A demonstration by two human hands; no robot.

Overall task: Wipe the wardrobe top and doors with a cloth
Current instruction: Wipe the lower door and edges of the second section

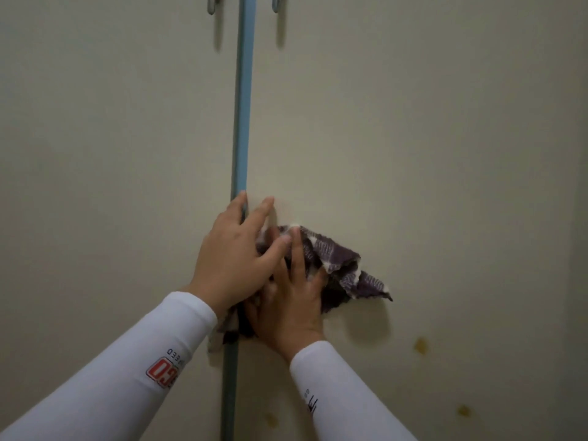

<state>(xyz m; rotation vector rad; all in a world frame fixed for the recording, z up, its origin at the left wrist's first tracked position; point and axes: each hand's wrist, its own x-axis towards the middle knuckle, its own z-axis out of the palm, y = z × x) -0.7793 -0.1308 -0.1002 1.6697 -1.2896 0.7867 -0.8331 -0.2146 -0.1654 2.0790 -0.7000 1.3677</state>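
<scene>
Cloth (334, 265) sits bunched on the right door (413, 154), just right of the blue centre strip (241, 106). Both hands are pressed flat with fingers spread: right hand (292, 300) on the cloth, left hand (235, 253) overlapping its left edge. Suggest flattening the bunch for fuller contact, then overlapping strokes down toward the yellowish spots (420, 345) lower right.

Matt, smooth cream wardrobe doors (413, 138), soft crumpled woven cloth (337, 265), shiny metal handles (211, 4)
</scene>
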